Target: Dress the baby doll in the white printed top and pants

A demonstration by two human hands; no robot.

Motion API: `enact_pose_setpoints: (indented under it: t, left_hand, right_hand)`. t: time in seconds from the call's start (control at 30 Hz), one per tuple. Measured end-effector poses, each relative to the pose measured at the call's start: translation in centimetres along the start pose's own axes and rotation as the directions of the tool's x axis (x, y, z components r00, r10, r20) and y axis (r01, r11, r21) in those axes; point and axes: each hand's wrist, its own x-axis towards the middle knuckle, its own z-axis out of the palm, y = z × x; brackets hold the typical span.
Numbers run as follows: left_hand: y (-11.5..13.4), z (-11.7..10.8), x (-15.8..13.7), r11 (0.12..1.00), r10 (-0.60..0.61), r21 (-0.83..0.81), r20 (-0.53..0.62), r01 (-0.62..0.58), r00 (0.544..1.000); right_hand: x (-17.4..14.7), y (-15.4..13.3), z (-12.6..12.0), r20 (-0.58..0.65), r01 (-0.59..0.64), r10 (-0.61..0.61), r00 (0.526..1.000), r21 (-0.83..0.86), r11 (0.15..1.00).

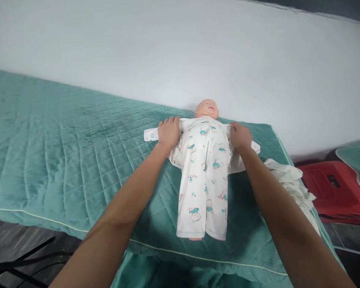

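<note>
A baby doll [207, 108] lies on its back on the green quilted cover, its head near the wall. Over its front spread white printed pants [202, 180], with a bit of foot showing below one cuff. A white top [175, 154] is around its upper body, sleeves stretched out to both sides. My left hand [169, 133] is closed around the sleeve on the left, near the shoulder. On the other side my right hand [241, 136] grips the opposite sleeve by the shoulder, fingertips at the fabric edge. The undersides of both hands are hidden.
Crumpled white cloth [291, 180] lies at the right edge of the green quilted cover [63, 160]. Beyond it stands a red plastic stool [336, 188]. A white wall [138, 52] runs behind. Black metal legs [27, 260] show at lower left.
</note>
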Motion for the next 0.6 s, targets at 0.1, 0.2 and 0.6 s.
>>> enact_pose_setpoints:
  t: [0.1, 0.2, 0.6]
  left_hand:
    - [-1.8, -0.2, -0.1, 1.000, -0.009, 0.006, 0.017, 0.009, 1.000]
    - [-3.0, 0.1, -0.6, 0.999, 0.008, -0.046, -0.010, -0.008, 1.000]
    - [-2.5, 0.5, -1.0, 0.980, -0.109, -0.166, 0.016, 0.110, 0.994]
  right_hand:
    - [0.9, 1.8, -0.3, 0.081, -0.066, 0.062, 0.995, 0.051, 0.997]
    - [1.6, 2.2, -0.9, 0.123, -0.042, 0.030, 0.992, 0.091, 0.995]
    - [-1.7, -17.4, -0.7, 0.373, 0.698, -0.666, 0.646, 0.063, 0.713]
